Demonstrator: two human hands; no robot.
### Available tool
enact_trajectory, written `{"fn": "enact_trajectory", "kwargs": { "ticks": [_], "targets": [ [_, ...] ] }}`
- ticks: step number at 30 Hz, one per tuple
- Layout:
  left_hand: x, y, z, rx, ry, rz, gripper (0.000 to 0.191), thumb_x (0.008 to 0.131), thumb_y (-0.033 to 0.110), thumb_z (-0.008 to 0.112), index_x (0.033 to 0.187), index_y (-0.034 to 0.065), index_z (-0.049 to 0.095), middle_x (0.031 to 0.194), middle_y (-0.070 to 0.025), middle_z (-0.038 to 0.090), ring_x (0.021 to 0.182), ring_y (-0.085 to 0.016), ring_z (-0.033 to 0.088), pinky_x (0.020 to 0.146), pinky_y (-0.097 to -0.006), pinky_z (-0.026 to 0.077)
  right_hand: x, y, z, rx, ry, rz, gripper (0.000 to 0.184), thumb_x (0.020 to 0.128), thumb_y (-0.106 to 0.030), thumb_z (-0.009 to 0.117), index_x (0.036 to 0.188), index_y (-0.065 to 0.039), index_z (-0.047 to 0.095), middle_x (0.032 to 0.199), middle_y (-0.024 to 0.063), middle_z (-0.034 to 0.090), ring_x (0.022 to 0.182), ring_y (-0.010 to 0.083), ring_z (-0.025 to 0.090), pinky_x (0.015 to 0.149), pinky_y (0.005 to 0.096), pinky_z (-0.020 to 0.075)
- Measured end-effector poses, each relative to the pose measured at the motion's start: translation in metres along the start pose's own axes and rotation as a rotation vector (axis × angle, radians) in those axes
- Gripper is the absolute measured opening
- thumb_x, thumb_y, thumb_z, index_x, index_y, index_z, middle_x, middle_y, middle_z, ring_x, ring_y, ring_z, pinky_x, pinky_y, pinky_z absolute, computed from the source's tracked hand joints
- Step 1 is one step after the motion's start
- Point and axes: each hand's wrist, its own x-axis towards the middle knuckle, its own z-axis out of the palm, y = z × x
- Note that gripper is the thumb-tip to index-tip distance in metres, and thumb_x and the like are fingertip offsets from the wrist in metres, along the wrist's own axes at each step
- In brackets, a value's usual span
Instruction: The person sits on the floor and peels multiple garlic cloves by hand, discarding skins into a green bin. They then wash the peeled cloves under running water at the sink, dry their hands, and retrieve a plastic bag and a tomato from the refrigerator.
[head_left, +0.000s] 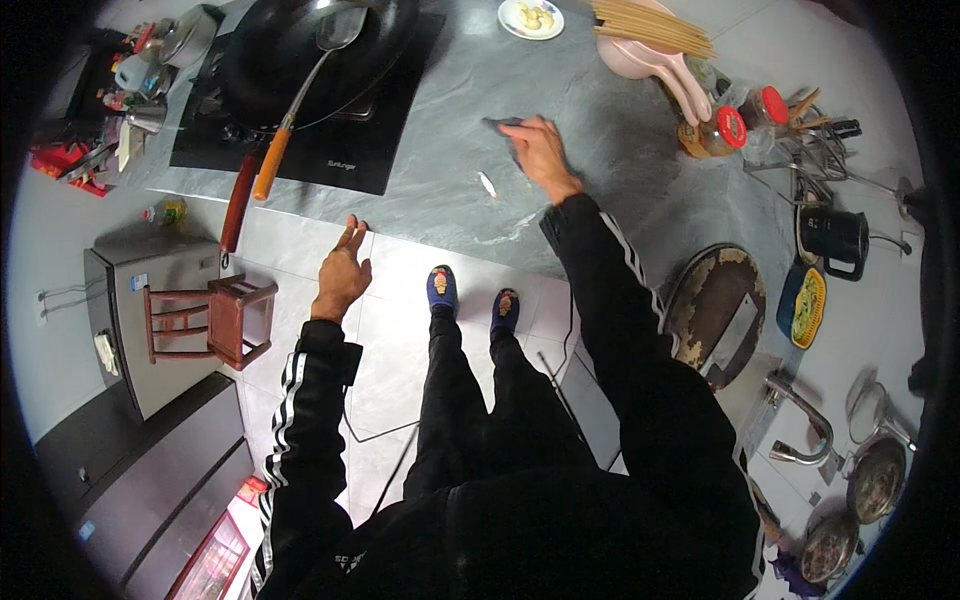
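My right hand (536, 154) is over the grey stone-look countertop (442, 150), its fingers pointing left and slightly blurred. A dark shape lies at its fingertips; whether that is a held thing or a shadow I cannot tell. Just below and left of this hand, a small white sliver (487, 184) shows on the counter. My left hand (345, 270) is at the counter's front edge with nothing in it. Two of its fingers stretch towards that edge; contact is unclear. A small plate (551, 26) of peeled garlic cloves sits at the far side.
A black wok (255, 75) rests on the cooktop (375, 142), a spatula (304, 97) inside; both handles overhang the front edge. On the right are pink bowls (626, 66) under chopsticks (652, 30), red-lidded jars (729, 127), a round board (679, 315) with a cleaver (731, 334), and a faucet (814, 420).
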Motion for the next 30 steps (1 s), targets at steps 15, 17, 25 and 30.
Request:
{"fn": "enact_trajectory", "kwargs": {
  "ticks": [15,17,25,30],
  "targets": [
    [0.005,-0.002,-0.005,0.013,-0.057,-0.058,0.073,0.081,0.008,0.069,0.150,0.0135,0.048,0.162,-0.0054,0.038,0.123,-0.033,0.062,0.101,-0.0418,0.053,-0.014,0.000,-0.056,0.130,-0.730,-0.361,0.014,0.086,-0.010,0.071,0.093,-0.015,0.081,0.104,0.0080,0.070,0.109,0.0260,0.060,0.097,0.0387,0.0463],
    [0.005,-0.003,-0.004,0.016,-0.054,-0.053,0.073,0.081,0.009,0.069,0.150,0.0135,0.047,0.161,-0.0055,0.038,0.123,-0.033,0.062,0.101,-0.0417,0.053,-0.034,0.020,-0.088,0.123,-0.631,-0.221,0.016,0.088,-0.009,0.068,0.097,-0.014,0.080,0.102,0.0087,0.069,0.106,0.0268,0.060,0.095,0.0397,0.0463],
    [0.011,-0.014,0.001,0.025,-0.059,0.018,0.076,0.079,0.007,0.067,0.151,0.0115,0.045,0.161,-0.0118,0.038,0.128,-0.035,0.058,0.103,-0.0414,0.052,-0.162,0.057,-0.159,-0.123,-0.138,0.373,0.035,0.095,-0.009,0.056,0.127,-0.010,0.070,0.101,0.0154,0.063,0.096,0.0334,0.057,0.092,0.0434,0.0453],
    [0.012,-0.012,0.000,0.027,-0.067,0.012,0.074,0.080,0.007,0.068,0.151,0.0109,0.045,0.161,-0.0108,0.037,0.131,-0.033,0.056,0.103,-0.0403,0.052,-0.202,0.037,-0.128,-0.163,-0.047,0.529,0.042,0.094,-0.012,0.051,0.134,-0.008,0.065,0.111,0.0198,0.061,0.102,0.0373,0.055,0.094,0.0473,0.0443]
  ]
}}
